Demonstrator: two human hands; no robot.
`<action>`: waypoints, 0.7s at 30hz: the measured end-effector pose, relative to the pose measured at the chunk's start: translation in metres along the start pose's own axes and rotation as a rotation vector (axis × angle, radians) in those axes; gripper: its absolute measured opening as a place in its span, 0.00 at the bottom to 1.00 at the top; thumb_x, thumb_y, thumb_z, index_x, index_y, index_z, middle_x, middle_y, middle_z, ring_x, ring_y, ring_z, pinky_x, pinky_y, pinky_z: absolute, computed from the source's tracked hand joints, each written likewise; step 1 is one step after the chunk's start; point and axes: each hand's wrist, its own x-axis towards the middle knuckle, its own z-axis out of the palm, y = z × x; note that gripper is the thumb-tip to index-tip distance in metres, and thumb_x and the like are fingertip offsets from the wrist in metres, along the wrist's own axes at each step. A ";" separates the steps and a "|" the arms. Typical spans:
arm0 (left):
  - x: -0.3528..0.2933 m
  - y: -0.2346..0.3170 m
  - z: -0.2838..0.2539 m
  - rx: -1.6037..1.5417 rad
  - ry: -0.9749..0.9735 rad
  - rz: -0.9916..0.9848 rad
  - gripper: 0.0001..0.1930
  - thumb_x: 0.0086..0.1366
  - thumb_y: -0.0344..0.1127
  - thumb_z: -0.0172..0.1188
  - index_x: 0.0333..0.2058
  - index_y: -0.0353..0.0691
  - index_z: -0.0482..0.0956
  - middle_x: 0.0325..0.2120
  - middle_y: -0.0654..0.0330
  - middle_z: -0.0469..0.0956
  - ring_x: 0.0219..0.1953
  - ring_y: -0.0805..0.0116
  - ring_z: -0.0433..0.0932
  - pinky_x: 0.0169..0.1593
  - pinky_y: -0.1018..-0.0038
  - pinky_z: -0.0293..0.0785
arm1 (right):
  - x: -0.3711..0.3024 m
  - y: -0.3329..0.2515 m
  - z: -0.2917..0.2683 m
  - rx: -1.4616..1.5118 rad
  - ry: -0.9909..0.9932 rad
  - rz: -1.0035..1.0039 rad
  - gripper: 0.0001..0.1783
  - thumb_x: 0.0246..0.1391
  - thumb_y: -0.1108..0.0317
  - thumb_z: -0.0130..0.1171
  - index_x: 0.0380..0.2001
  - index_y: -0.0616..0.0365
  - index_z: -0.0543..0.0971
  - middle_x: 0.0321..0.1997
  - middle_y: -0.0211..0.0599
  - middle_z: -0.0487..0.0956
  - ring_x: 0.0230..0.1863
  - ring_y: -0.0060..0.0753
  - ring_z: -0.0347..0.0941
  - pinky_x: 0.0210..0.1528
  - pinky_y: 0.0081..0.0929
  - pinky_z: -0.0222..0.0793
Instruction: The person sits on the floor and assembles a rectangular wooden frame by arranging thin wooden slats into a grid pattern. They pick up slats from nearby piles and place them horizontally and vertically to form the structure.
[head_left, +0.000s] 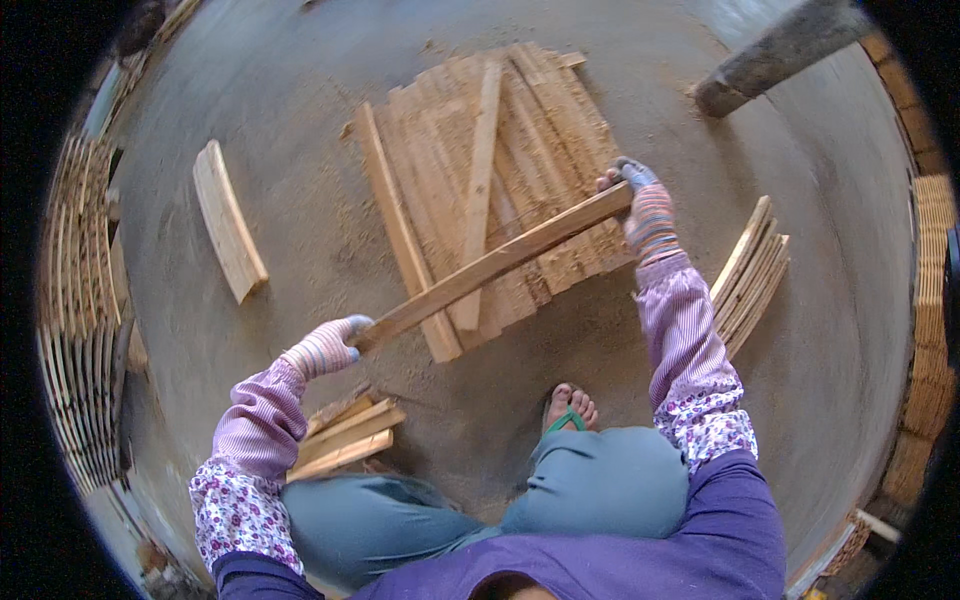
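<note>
A long narrow wooden plank (500,262) is held slantwise in front of me, its right end higher up in the view. Gripping its near left end is my left hand (327,346), in a striped work glove. My right hand (643,205), gloved too, is closed around the far right end. Beneath the plank lies a wooden panel of boards (545,120) side by side, strewn with sawdust. A loose slat (483,160) rests across the panel, and a thicker batten (398,220) runs along its left edge.
A short thick board (228,222) lies at the left. Small stacks of wood pieces (750,275) sit by my right forearm, with offcuts (345,437) near my left knee. A grey post (780,58) stands at the upper right. Stacked slats (80,310) line the left side, more wood (932,330) the right.
</note>
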 end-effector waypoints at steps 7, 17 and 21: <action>-0.084 0.017 0.040 0.151 0.041 0.049 0.39 0.56 0.35 0.67 0.67 0.48 0.62 0.53 0.43 0.78 0.56 0.43 0.76 0.60 0.59 0.72 | -0.164 0.156 0.081 -0.430 -0.371 0.510 0.14 0.65 0.62 0.59 0.50 0.56 0.78 0.40 0.35 0.81 0.39 0.32 0.79 0.44 0.37 0.79; -0.167 -0.154 0.098 0.371 -0.044 -0.328 0.40 0.56 0.29 0.61 0.68 0.53 0.61 0.60 0.43 0.69 0.64 0.44 0.67 0.67 0.57 0.65 | -0.122 0.135 0.119 -2.091 -0.712 -0.144 0.40 0.64 0.39 0.52 0.73 0.39 0.56 0.58 0.63 0.74 0.54 0.59 0.77 0.55 0.50 0.73; -0.106 -0.074 0.068 0.364 0.172 -0.046 0.39 0.61 0.34 0.61 0.69 0.50 0.57 0.64 0.44 0.65 0.66 0.45 0.64 0.68 0.54 0.64 | -0.120 0.146 0.127 -1.974 -0.646 -0.079 0.37 0.59 0.40 0.59 0.66 0.42 0.65 0.61 0.62 0.72 0.57 0.61 0.75 0.58 0.50 0.72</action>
